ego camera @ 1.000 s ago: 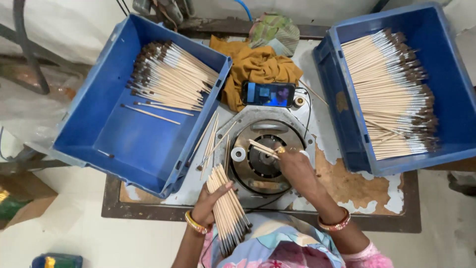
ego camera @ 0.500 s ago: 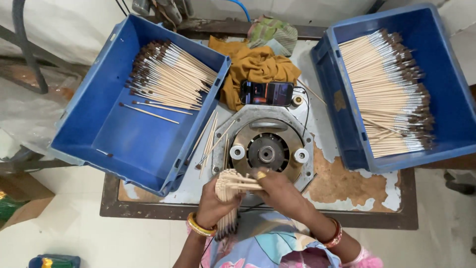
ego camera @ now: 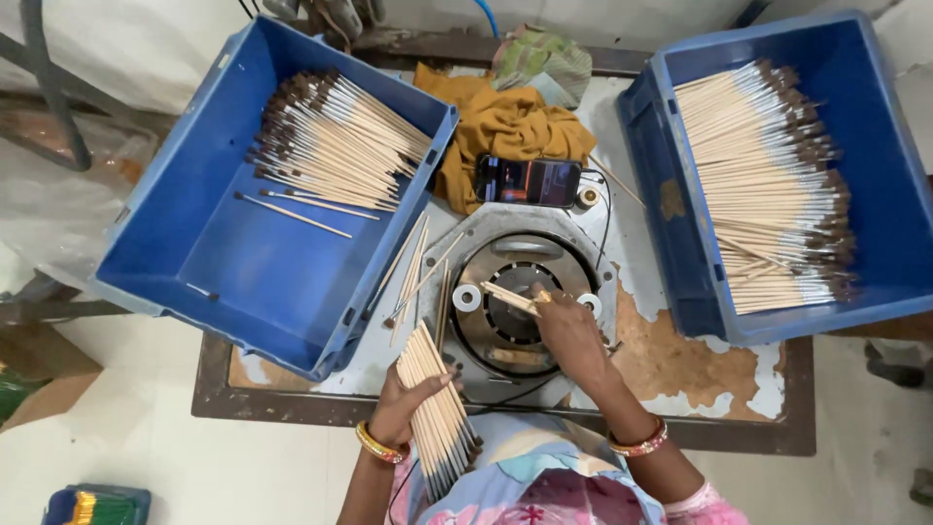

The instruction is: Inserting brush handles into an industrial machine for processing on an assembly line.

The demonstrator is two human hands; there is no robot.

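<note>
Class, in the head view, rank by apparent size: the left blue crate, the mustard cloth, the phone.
1. left blue crate
2. mustard cloth
3. phone

The crate sits tilted towards the camera, but the gaps are plain enough.

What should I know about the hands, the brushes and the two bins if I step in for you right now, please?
Left hand: grips a bundle of brushes at the table's near edge.
Right hand: holds a single brush over the round machine.
Left blue bin: a pile of brushes at its far end, two loose ones beside it.
Right blue bin: a full stack of brushes.
A few loose brushes lie between the left bin and the machine.
Done and left: cannot tell which bin is which.
</note>
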